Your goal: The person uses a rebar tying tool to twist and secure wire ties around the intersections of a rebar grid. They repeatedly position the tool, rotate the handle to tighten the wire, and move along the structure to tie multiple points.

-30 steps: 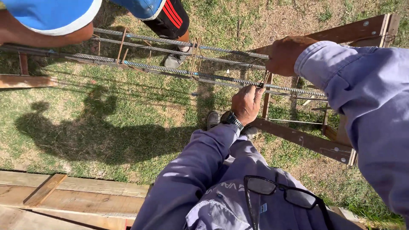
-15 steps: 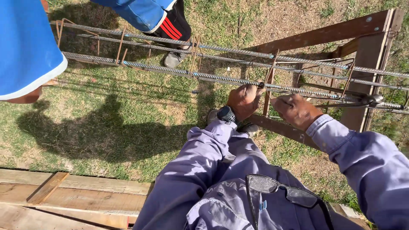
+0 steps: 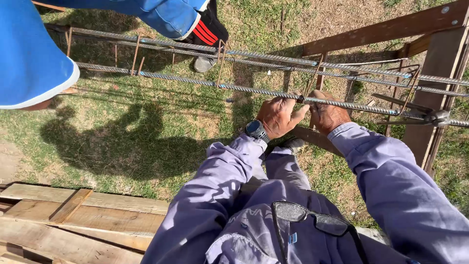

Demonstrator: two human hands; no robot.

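- Rebar [image 3: 254, 90], the nearest ribbed bar of the cage, is my landmark: it runs left to right across the grass, and both my hands meet on it where a stirrup [image 3: 312, 78] crosses.
- My left hand [image 3: 277, 116] sits just under the rebar, fingers curled up to it and pinching something small and dark at the crossing; I take it for tie wire or a small tool, but it is too small to name.
- My right hand [image 3: 326, 113] lies touching the rebar right beside the left; its fingers fold over toward the same spot, and I cannot tell whether they grip the bar or only brace on it.
- To do this joint well, I judge I should keep the stirrup square to the rebar, hold it hard against the bar with the right, and let the left do the twisting close to the crossing so nothing slides.
- Beyond the rebar, another person's blue trouser leg [image 3: 166, 17] and black shoe [image 3: 207, 34] stand by the far bars; I keep my elbows in.
- Right of my hands, the rebar rests on a wooden trestle [image 3: 435, 93], which steadies it.
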